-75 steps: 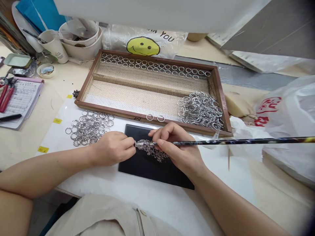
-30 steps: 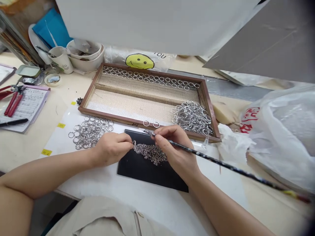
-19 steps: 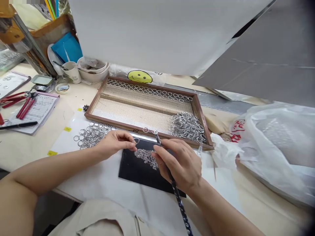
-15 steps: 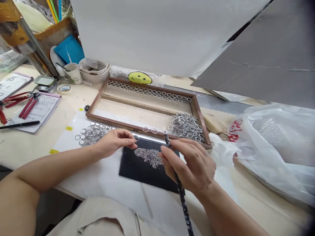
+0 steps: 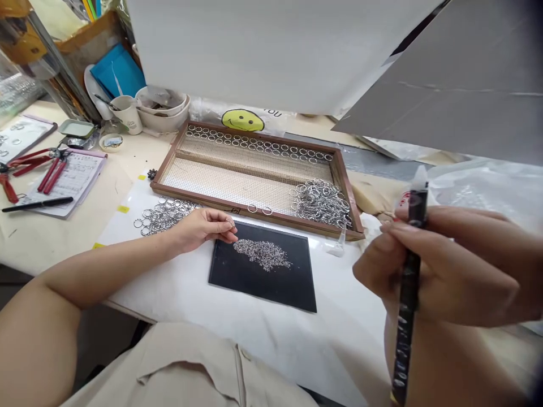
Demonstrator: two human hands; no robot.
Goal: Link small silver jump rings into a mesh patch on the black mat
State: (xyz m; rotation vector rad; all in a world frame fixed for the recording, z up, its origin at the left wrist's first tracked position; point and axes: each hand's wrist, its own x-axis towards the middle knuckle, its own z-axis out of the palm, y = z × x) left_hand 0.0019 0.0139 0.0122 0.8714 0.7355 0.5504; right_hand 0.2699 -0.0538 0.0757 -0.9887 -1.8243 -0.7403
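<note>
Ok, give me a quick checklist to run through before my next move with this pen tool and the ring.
1. Right hand grips the pen tool, tip up: ok.
2. Left hand pinches a ring: ok.
3. Small pieces heaped on the black mat, none off it: ok.
4. Tool tip over the mat: not ok, raised far right.
5. Anything picked up on the tip: cannot tell.

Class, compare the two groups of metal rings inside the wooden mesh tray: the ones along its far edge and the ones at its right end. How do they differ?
The far-edge rings lie flat in neat rows, side by side; the right-end rings form a loose, overlapping heap. The far-edge rings stretch across nearly the whole tray; the right-end rings fill only one corner. Both are silver-coloured hoops resting on the mesh.
</note>
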